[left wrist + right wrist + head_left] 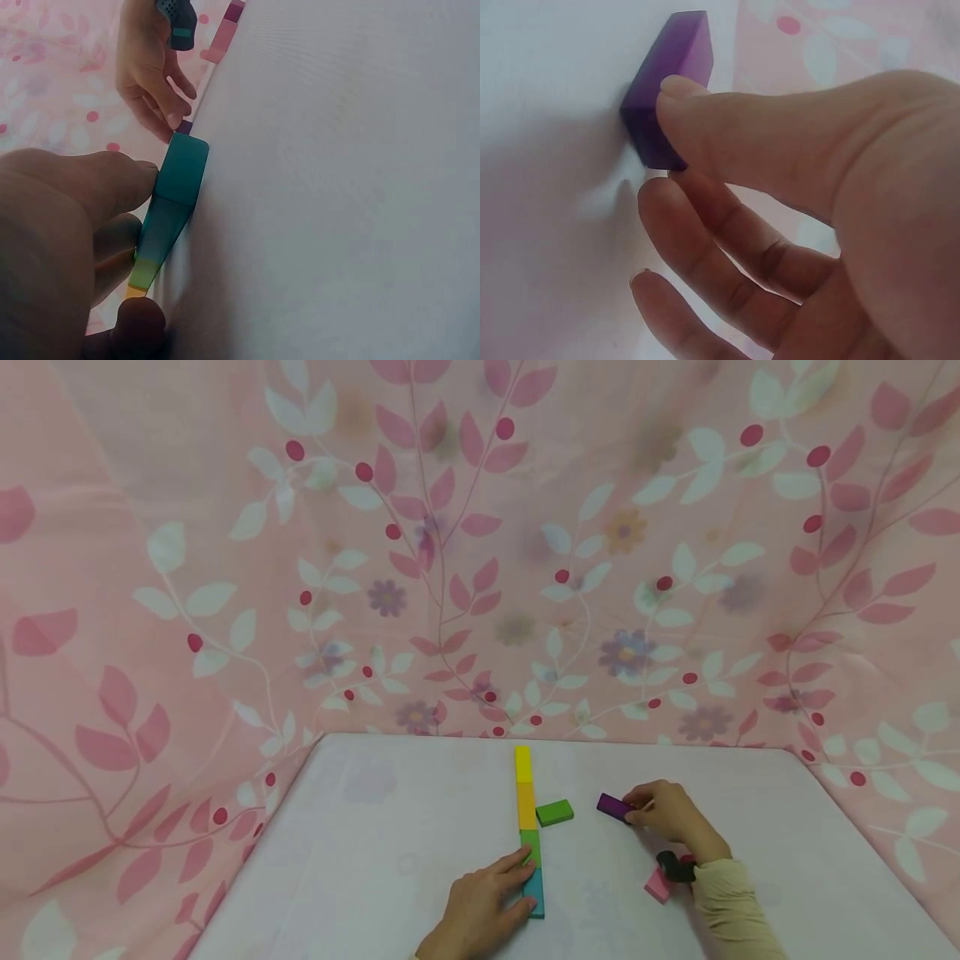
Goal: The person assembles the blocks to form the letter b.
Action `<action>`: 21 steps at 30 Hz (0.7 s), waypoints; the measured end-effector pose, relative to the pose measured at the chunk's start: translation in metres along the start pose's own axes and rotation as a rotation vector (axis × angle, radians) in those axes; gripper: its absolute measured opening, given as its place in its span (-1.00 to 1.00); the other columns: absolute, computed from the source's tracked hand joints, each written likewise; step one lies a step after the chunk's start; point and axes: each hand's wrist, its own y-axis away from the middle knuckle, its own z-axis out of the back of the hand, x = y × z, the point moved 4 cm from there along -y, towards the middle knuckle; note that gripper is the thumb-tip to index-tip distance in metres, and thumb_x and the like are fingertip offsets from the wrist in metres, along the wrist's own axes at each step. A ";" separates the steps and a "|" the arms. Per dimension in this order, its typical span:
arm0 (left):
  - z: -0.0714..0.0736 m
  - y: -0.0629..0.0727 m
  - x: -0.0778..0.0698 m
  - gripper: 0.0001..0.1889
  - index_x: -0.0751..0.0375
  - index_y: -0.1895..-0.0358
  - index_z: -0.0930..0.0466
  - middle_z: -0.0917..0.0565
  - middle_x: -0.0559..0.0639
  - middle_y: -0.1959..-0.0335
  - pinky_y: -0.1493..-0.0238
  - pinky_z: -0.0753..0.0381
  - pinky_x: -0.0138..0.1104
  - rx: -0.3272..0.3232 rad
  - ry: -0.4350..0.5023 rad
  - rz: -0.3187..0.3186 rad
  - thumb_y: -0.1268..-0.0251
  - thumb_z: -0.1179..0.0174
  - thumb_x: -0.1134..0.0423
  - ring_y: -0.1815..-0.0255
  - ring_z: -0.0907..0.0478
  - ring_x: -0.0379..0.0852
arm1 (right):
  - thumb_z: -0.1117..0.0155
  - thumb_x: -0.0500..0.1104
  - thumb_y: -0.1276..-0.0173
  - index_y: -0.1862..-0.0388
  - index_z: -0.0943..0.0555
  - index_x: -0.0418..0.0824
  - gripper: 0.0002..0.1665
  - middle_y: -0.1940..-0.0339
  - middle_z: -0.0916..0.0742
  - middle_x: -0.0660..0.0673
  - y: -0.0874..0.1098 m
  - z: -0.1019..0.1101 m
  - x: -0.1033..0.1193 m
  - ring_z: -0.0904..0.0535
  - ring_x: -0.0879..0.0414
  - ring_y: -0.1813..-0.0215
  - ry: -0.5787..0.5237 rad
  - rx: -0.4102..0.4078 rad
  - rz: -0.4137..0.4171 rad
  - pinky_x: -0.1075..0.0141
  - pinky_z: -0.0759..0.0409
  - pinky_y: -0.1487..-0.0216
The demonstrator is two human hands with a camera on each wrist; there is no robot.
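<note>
A line of wooden blocks runs away from me: a blue block (533,893), a green block (531,839), an orange block (527,806) and a yellow block (522,764) at the far end. My left hand (480,897) rests on the near end, fingertips on the green and blue blocks and thumb against the blue one. To the right, my right hand (671,817) pinches a purple block (611,807) between thumb and fingers; in the right wrist view the purple block (671,67) is tilted, close over the white tabletop.
A loose green block (555,812) lies just right of the line, beside the orange block. A pink block (657,886) lies under my right wrist, which wears a black strap (675,867). Behind the white table (360,843) hangs a pink floral cloth (480,568).
</note>
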 end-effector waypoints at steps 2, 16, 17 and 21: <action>0.000 0.000 0.000 -0.49 -0.08 -0.36 -0.68 -0.54 -0.28 -0.52 0.05 -0.69 -0.26 0.006 0.008 0.009 -0.44 -0.34 -0.12 -0.39 -0.63 -0.09 | -0.57 -0.27 -0.27 0.07 -0.80 -0.31 -0.74 0.26 -0.82 -0.12 0.000 -0.003 0.003 -0.72 0.06 0.22 -0.009 0.007 0.011 0.23 -0.62 0.31; -0.001 0.001 0.001 -0.49 -0.10 -0.38 -0.67 -0.52 -0.29 -0.53 0.04 -0.69 -0.20 0.022 0.013 0.011 -0.46 -0.30 -0.15 -0.41 -0.62 -0.06 | -0.56 -0.27 -0.29 0.06 -0.80 -0.29 -0.75 0.25 -0.80 -0.08 -0.004 -0.021 0.031 -0.69 0.11 0.22 -0.008 0.057 0.079 0.27 -0.61 0.25; -0.001 0.000 0.001 -0.49 -0.10 -0.38 -0.67 -0.52 -0.29 -0.53 0.04 -0.69 -0.20 0.020 0.010 0.008 -0.46 -0.30 -0.15 -0.41 -0.62 -0.06 | -0.56 -0.27 -0.29 0.07 -0.81 -0.28 -0.76 0.25 -0.80 -0.07 -0.004 -0.021 0.031 -0.68 0.11 0.22 -0.007 0.056 0.076 0.27 -0.62 0.24; 0.000 0.000 0.001 -0.50 -0.09 -0.37 -0.67 -0.52 -0.28 -0.53 0.03 -0.69 -0.21 0.013 0.006 0.002 -0.46 -0.31 -0.14 -0.41 -0.62 -0.07 | -0.55 -0.28 -0.29 0.07 -0.81 -0.26 -0.77 0.25 -0.80 -0.06 -0.004 -0.023 0.032 -0.67 0.12 0.22 -0.002 0.058 0.062 0.28 -0.62 0.23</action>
